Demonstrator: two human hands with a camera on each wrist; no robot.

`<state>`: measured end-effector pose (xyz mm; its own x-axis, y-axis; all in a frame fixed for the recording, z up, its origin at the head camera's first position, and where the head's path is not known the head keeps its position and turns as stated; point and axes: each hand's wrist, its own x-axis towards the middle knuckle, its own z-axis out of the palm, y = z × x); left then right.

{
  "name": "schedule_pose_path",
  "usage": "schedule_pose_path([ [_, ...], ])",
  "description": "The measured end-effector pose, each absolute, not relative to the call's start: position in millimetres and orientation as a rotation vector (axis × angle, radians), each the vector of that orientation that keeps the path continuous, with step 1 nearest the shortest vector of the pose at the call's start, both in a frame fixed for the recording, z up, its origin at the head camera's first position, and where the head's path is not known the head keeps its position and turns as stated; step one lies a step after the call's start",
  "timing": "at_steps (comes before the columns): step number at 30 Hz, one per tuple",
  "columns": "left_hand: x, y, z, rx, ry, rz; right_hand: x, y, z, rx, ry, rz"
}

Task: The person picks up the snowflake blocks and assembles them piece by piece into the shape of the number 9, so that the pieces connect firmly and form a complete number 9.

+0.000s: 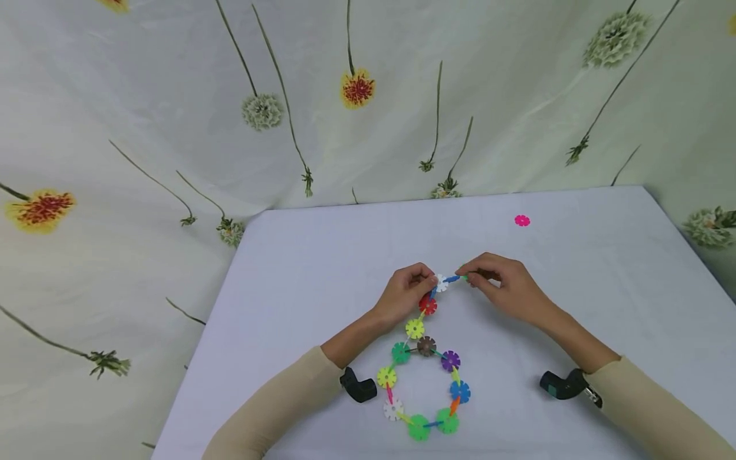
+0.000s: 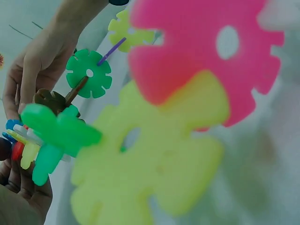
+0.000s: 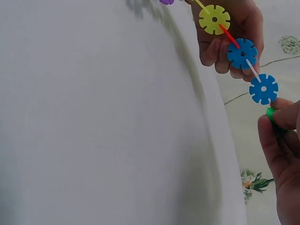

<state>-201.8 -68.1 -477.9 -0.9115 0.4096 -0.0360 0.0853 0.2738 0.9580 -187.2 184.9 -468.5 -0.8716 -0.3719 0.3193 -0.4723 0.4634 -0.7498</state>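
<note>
A chain of notched plastic discs runs up the white table, its lower part forming a ring that includes a purple disc (image 1: pixel 451 361) and a brown disc (image 1: pixel 427 346). My left hand (image 1: pixel 405 294) pinches the chain's upper end by a white disc (image 1: pixel 441 283), just above a red disc (image 1: pixel 428 305). To its right, the fingertips of my right hand (image 1: pixel 512 287) pinch a small green disc (image 3: pixel 270 114) at the chain's tip. The right wrist view shows this green disc, mostly covered by the fingers, beside a blue disc (image 3: pixel 263 89). Large blurred pink (image 2: pixel 206 61) and yellow discs (image 2: pixel 108 173) crowd the left wrist view.
One loose pink disc (image 1: pixel 522 220) lies near the back of the white-covered table (image 1: pixel 299 287). A floral cloth (image 1: pixel 402 128) hangs behind the table. Black wrist cameras sit on the left (image 1: pixel 358 386) and right (image 1: pixel 562 385) forearms, just above the tabletop.
</note>
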Motion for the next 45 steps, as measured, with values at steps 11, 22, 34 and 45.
schedule_pose_path([
  [11,-202.2,-70.1,-479.5,0.396,2.244,1.714,-189.5,183.4,-466.6,0.471,-2.591,1.877],
  [22,-200.5,-70.9,-476.8,0.445,2.233,1.713,-190.5,178.4,-464.7,0.436,-2.649,1.893],
  [34,-201.5,-67.3,-474.0,0.51,2.275,1.649,-196.8,188.3,-456.9,0.556,-2.672,1.956],
  [45,-200.9,-67.6,-475.8,0.451,2.287,1.658,-238.3,235.9,-472.9,0.288,-2.89,1.209],
])
